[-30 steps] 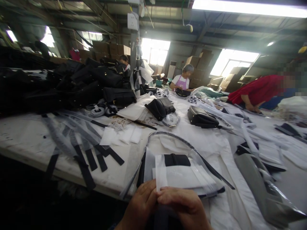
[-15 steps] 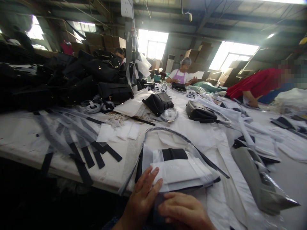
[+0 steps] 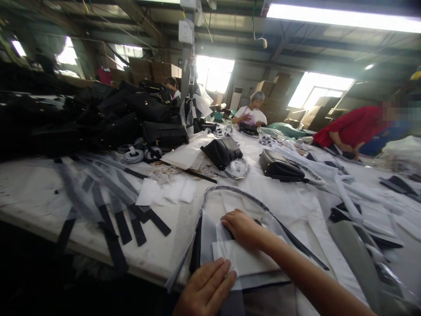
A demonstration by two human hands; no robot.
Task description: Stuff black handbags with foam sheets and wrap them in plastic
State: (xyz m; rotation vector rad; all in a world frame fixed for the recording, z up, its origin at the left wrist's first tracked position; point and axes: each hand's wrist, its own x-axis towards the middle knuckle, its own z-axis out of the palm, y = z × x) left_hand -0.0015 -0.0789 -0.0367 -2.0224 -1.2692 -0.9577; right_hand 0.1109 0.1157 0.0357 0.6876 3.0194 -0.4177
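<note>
The white-covered bag (image 3: pixel 251 260) lies under left fingers (image 3: pixel 214 277), extended, gripping nothing, and right fingers (image 3: pixel 231 218), hold unclear.

Right hand (image 3: pixel 242 228) beyond left hand (image 3: pixel 208 285)

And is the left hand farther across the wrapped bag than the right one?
No, the right hand lies farther across the wrapped bag, while the left hand is by its near edge.

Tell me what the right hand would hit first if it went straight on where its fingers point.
Probably the left stretch of the looped strap, beyond the fingertips of the right hand; depth is unclear, so it might pass above.
</note>
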